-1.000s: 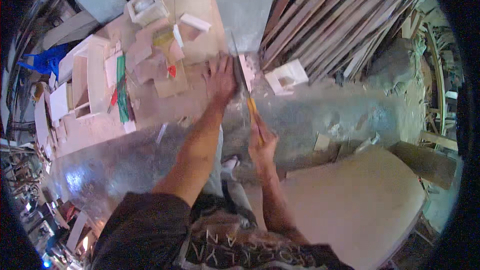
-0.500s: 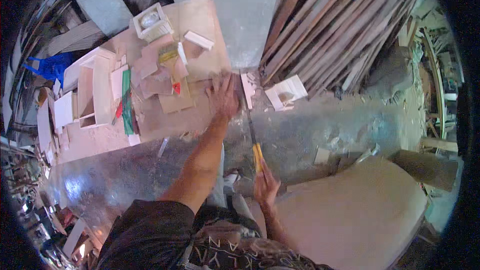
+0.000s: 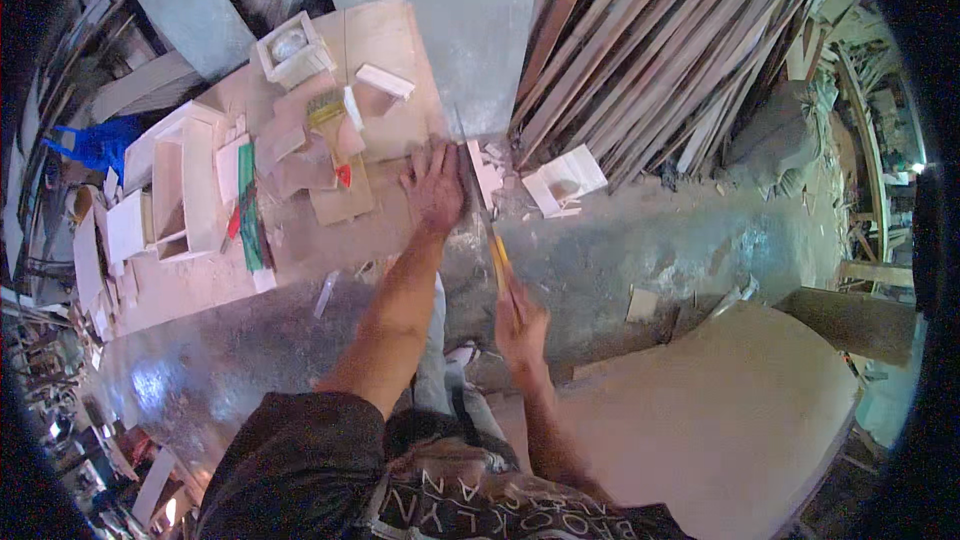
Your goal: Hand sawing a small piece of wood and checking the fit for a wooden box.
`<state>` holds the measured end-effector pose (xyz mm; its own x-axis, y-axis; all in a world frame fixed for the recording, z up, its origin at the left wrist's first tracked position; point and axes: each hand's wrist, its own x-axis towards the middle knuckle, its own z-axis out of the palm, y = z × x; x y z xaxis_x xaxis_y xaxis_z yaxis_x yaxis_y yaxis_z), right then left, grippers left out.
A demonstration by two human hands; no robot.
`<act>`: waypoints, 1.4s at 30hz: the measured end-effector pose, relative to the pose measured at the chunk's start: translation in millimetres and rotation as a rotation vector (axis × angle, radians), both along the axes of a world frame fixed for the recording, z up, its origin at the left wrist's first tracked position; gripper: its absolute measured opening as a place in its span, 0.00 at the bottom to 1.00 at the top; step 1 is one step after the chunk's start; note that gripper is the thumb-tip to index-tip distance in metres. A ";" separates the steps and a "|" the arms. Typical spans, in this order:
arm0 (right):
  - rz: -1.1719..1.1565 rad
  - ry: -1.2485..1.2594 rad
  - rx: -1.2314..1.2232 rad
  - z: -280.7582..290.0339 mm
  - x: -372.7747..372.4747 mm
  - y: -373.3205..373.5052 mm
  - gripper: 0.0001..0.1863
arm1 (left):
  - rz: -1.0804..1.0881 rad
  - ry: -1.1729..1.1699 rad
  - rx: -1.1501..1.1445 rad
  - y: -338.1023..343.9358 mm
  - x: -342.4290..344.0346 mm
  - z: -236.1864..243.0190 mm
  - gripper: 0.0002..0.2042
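Observation:
My right hand [image 3: 521, 322] is wrapped round the yellow handle of a handsaw [image 3: 500, 252]. The narrow dark saw blade points away from me along the right edge of the wooden board [image 3: 395, 225], just right of my left hand. With fingers spread, my left hand [image 3: 437, 188] lies flat on the board close to that edge. A pale narrow wood strip [image 3: 476, 165] sits right beside the blade on its other side. Whether the teeth are in the wood is too blurred to tell.
Left on the board are thin wood pieces [image 3: 285, 135], a small wooden box [image 3: 292, 46], an open wooden frame [image 3: 187, 180] and a green strip [image 3: 249, 205]. Long wood strips [image 3: 650, 50] lean at the back right. A large brown sheet [image 3: 700, 420] lies at the near right.
My right hand has pushed the saw forward, away from me, so the handle is closer to the board's edge. The left hand stays on the board; the whole view has shifted slightly.

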<state>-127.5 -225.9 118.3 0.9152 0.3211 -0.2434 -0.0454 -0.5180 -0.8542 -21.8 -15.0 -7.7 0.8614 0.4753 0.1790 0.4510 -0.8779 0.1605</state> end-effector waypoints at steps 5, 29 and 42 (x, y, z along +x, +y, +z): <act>0.010 -0.459 0.092 -35.6 -19.3 -27.3 0.17 | -0.050 -0.052 -0.085 -9.4 6.1 15.5 0.30; -0.056 0.083 0.026 11.6 -41.2 -44.4 0.18 | -0.127 0.034 -0.112 -4.1 -6.9 10.6 0.35; -0.108 0.104 0.120 0.5 -51.1 -46.0 0.18 | -0.080 -0.015 -0.117 -6.3 -9.3 6.1 0.37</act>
